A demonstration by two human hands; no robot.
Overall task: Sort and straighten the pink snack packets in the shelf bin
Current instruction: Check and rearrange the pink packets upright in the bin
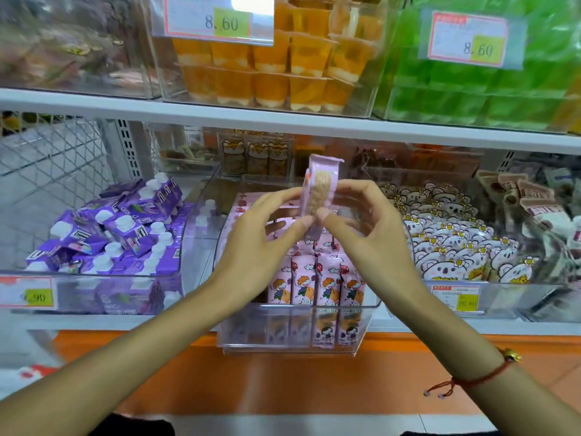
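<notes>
A clear plastic shelf bin (294, 344) sits at the middle of the lower shelf, pulled forward past the shelf edge. Upright pink snack packets (314, 284) with a cartoon child stand in a row at its front, and more lie behind them. I hold one pink packet (320, 190) upright above the bin, its see-through window facing me. My left hand (264, 237) pinches its lower left edge. My right hand (367, 228) pinches its lower right edge, thumb tips nearly touching.
A bin of purple drink pouches (119, 234) stands to the left, a bin of koala-print packets (452, 247) to the right. Orange jelly cups (267, 70) and green packets (484, 89) fill the upper shelf. An orange ledge (283, 379) runs below.
</notes>
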